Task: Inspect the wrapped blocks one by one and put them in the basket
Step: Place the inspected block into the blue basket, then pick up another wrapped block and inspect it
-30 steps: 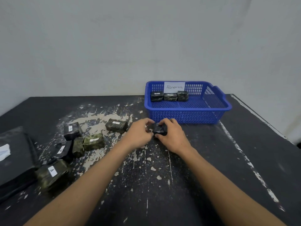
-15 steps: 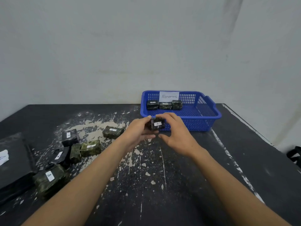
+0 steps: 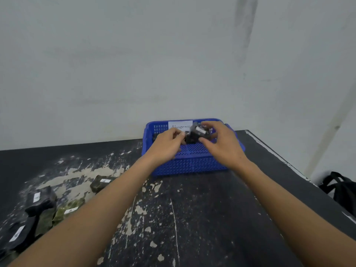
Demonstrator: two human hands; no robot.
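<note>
At the lower left of the frame, loose wrapped blocks (image 3: 66, 210), glossy black and mossy green, lie on the black table (image 3: 212, 218), its paint chipped to pale flecks. Higher, at center, my left hand (image 3: 167, 143) and right hand (image 3: 221, 145) pinch the held block (image 3: 193, 134), dark, boxy and blurred, fingers curled round its ends, above the blue perforated plastic basket (image 3: 192, 164). A white paper label (image 3: 180, 125) hangs on its far wall.

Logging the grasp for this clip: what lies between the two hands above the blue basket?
In the head view, a dark wrapped block with a white label, pinched by the left hand and the right hand over the basket.
</note>
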